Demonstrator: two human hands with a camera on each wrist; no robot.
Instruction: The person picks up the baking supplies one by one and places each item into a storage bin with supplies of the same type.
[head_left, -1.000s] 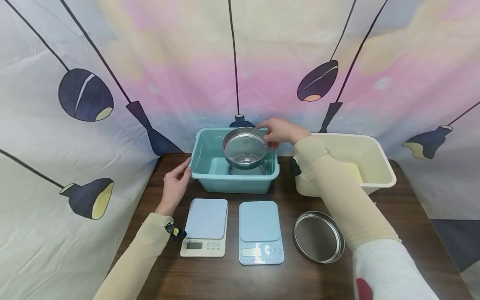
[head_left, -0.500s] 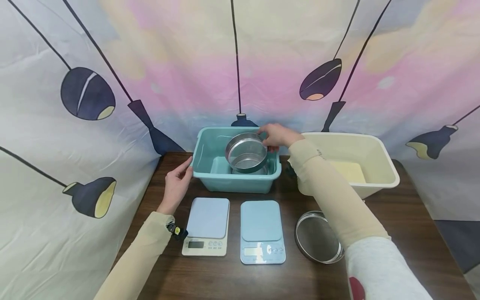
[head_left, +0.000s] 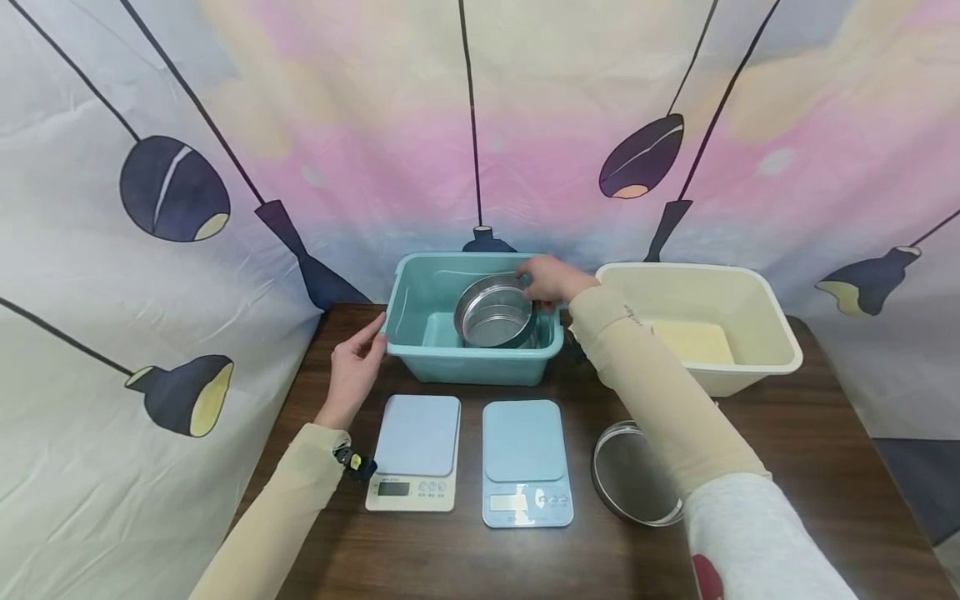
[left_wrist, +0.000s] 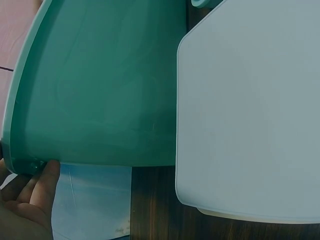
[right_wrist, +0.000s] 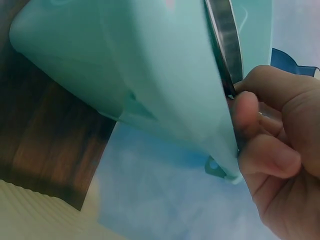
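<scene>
- Pinching the right rim of the metal sieve (head_left: 495, 315): right hand (head_left: 552, 279), the nearer.
- Round metal sieve lies left of that grip, inside the teal basin (head_left: 465, 368).
- Left hand (head_left: 352, 371) touches basin's left end; grip undetermined.

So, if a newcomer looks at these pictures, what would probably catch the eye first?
Probably the pastel backdrop, with its large dark lamps, behind the table. Next, near the table's far edge, the right hand holding a round metal sieve in the teal basin. In front of that basin, the white scale and the blue scale lie side by side.
</scene>
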